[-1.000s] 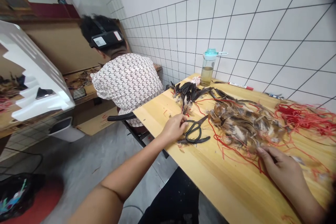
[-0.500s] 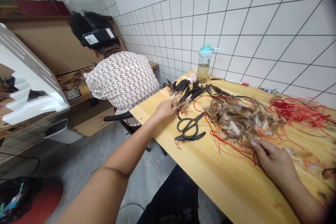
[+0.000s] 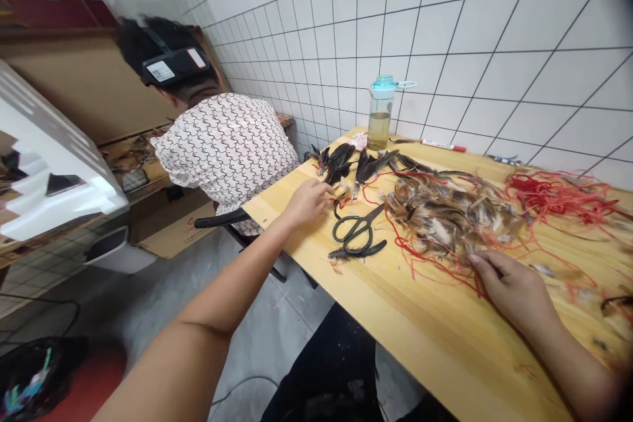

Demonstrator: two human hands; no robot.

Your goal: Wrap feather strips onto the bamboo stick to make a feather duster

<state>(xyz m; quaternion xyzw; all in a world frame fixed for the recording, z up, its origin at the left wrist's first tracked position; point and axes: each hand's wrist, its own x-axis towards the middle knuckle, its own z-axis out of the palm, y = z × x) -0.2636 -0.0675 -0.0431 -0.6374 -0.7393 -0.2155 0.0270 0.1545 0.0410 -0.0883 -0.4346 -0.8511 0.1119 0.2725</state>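
Near the table's left edge, my left hand (image 3: 309, 202) is open with its fingers apart, just in front of the dark feather bundles (image 3: 340, 161). Black scissors (image 3: 357, 232) lie to its right, their blades pointing at the brown feather pile (image 3: 435, 211). At the front edge of that pile, my right hand (image 3: 509, 283) pinches a brown feather between thumb and finger. Red string (image 3: 413, 254) runs along the pile's near side, and a tangle of red string (image 3: 548, 198) lies behind on the right.
A bottle (image 3: 380, 115) and a red-white marker (image 3: 442, 146) stand and lie by the tiled wall. A person (image 3: 227, 145) in a patterned shirt sits beyond the table's left end (image 3: 262, 208). A bin (image 3: 116, 250) is on the floor.
My left hand has opened and drawn back slightly from the dark feathers, which now lie in more separate bundles. My right hand keeps its pinch at the pile. The view has shifted slightly.
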